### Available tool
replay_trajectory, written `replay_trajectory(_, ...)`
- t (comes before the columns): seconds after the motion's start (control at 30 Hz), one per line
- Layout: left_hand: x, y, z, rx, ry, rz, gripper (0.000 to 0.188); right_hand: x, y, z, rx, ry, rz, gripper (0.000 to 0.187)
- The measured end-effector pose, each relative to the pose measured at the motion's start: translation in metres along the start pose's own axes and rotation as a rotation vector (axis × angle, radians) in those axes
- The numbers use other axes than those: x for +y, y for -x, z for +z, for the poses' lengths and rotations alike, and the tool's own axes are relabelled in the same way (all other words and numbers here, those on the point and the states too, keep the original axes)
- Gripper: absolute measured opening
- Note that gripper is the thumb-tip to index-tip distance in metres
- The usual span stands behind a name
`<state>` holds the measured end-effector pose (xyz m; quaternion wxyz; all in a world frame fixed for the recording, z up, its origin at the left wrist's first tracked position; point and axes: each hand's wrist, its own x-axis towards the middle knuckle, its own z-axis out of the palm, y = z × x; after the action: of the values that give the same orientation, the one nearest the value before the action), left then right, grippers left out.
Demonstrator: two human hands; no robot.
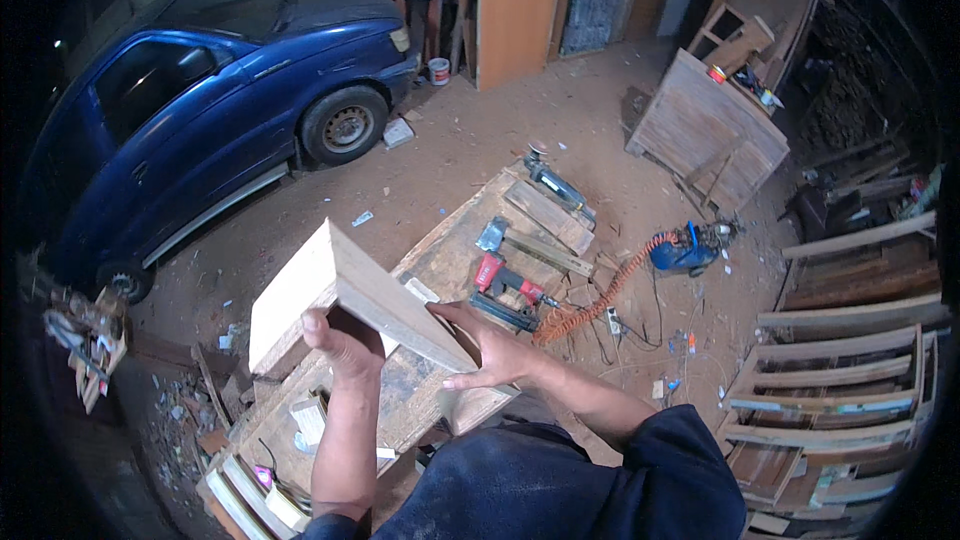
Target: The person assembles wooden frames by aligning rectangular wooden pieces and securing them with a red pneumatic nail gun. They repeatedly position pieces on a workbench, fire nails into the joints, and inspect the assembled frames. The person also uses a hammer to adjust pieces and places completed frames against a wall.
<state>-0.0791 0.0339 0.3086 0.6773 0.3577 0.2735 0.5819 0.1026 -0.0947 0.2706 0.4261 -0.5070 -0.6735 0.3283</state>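
A pale wooden box-like piece (388, 298), made of joined boards, is tilted above the workbench (455, 248). My left hand (347, 348) grips its near edge, the thumb up on the outside and the other fingers hidden inside the hollow. At the right end, my right hand (487, 346) holds the long board, thumb on the near side and fingers over the far edge. Just beyond my right hand, a red and black nail gun (506, 282) lies on the bench. A hammer (545, 250) with a wooden handle rests behind it.
An angle grinder (557, 186) and a board (548, 217) lie at the bench's far end. An orange coiled hose (612, 292) runs to a blue compressor (686, 249) on the floor. Wooden frames (835, 372) are stacked at right. A blue car (225, 90) stands at left.
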Motion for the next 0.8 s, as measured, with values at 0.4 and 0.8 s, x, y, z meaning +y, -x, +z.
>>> replay_trajectory(0.4,0.069,0.001,-0.008,-0.230,0.152,0.112,0.093,-0.033,-0.030,0.038,0.047,-0.026,-0.043,0.116)
replay_trajectory(0.8,0.068,-0.055,-0.027,-0.332,0.096,0.011,0.091,-0.009,-0.072,0.068,0.185,-0.245,-0.016,0.107)
